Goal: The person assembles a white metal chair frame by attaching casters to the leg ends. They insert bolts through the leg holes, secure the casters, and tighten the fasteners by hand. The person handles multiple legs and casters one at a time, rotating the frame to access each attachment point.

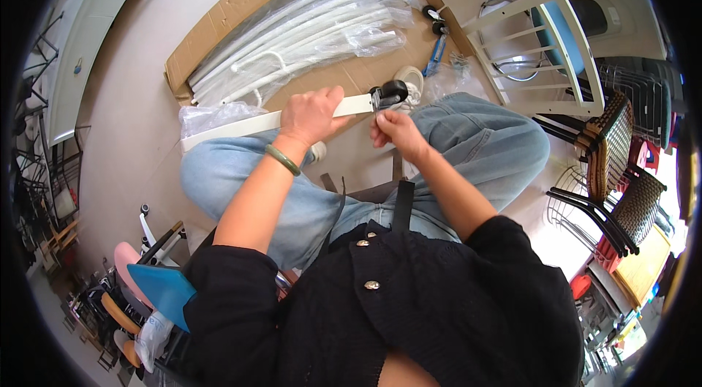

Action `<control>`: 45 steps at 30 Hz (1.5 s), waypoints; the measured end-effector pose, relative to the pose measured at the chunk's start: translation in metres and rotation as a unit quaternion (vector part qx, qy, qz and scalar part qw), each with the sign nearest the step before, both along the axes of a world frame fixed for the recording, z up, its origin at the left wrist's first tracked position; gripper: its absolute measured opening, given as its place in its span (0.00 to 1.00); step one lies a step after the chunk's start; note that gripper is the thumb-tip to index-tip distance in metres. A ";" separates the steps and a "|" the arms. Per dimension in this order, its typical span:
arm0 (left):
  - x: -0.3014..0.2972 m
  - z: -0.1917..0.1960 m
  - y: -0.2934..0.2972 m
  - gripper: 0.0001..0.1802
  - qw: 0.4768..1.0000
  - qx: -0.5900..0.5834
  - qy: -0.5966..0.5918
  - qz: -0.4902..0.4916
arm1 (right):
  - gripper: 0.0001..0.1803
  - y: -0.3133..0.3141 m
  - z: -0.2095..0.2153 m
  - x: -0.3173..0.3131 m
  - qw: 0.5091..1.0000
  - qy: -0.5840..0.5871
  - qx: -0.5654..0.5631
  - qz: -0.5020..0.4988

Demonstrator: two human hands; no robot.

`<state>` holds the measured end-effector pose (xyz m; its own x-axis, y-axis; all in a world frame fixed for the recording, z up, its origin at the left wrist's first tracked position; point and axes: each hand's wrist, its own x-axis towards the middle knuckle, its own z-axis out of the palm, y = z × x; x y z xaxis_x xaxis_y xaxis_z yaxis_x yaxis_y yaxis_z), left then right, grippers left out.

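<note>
The white bar (245, 126) lies slantwise across the person's knees, its right end higher in view than its left. A black caster (391, 94) sits at that right end. The left hand (311, 116) holds the bar right of its middle, its grip wrapped over the top and clamped on it. The right hand (398, 131) is at the near edge of the caster, its grip pressed together at thumb and fingertips; whether it pinches some small part I cannot tell. A green bangle (282, 160) circles the left wrist.

Under the bar are the blue jeans (482, 131), legs bent outward, and a pale shoe (411, 80) shows just beyond the caster. Past the knees, an open carton (241, 3) lies on the floor (131, 131), holding white tubes (300, 28) in clear plastic. At the carton's right end are more black wheels (437, 27) and a blue-handled tool (435, 55).

Farther right leans a white slatted frame (567, 87), with woven chairs (607, 134) beyond it. A white table (110, 28) stands at upper left, and a blue seat (162, 295) at lower left.
</note>
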<state>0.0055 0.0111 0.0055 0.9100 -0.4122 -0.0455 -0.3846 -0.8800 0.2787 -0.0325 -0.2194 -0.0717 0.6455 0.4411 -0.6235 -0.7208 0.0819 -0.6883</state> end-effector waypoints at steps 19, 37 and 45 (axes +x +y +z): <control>-0.003 0.000 -0.007 0.22 1.000 0.006 0.002 -0.005 | 0.13 0.015 0.074 0.098 0.919 -0.321 -0.206 0.103; -0.003 0.001 -0.006 0.22 1.000 -0.005 0.007 -0.003 | 0.11 0.016 0.042 0.122 0.984 -0.001 -0.134 0.121; -0.006 0.000 -0.005 0.21 1.000 -0.006 0.007 -0.010 | 0.12 0.018 0.041 0.122 0.978 0.045 -0.158 0.130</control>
